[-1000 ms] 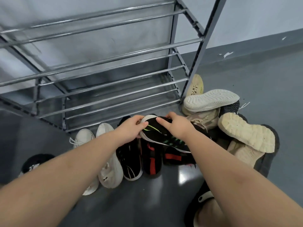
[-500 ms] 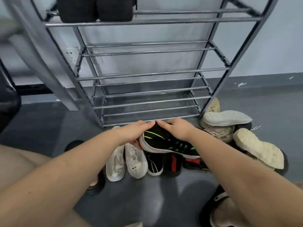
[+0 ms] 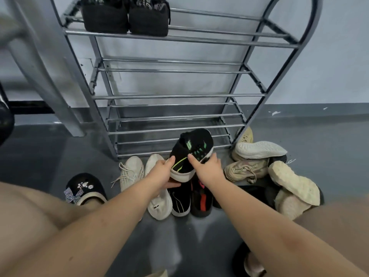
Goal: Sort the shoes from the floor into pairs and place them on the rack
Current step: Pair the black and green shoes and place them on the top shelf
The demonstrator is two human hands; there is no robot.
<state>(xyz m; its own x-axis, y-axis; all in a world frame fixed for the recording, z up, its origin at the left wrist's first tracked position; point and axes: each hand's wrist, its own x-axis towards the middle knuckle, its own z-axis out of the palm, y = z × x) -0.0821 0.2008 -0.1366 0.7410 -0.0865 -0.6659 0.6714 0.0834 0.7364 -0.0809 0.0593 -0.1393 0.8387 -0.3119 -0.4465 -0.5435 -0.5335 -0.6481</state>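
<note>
Both hands grip the black shoe with green stripes [image 3: 191, 154], left hand [image 3: 162, 174] at its near end, right hand [image 3: 208, 169] on its side, its long axis pointing up toward the rack's [image 3: 179, 96] lowest front bar, just above the floor pile.

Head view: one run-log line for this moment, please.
left hand + right hand: hold black sneaker | rack: one black pair

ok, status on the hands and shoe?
Left hand and right hand both grip black shoe with green stripes, lifted before rack. One black pair racked. Path clear.
</note>
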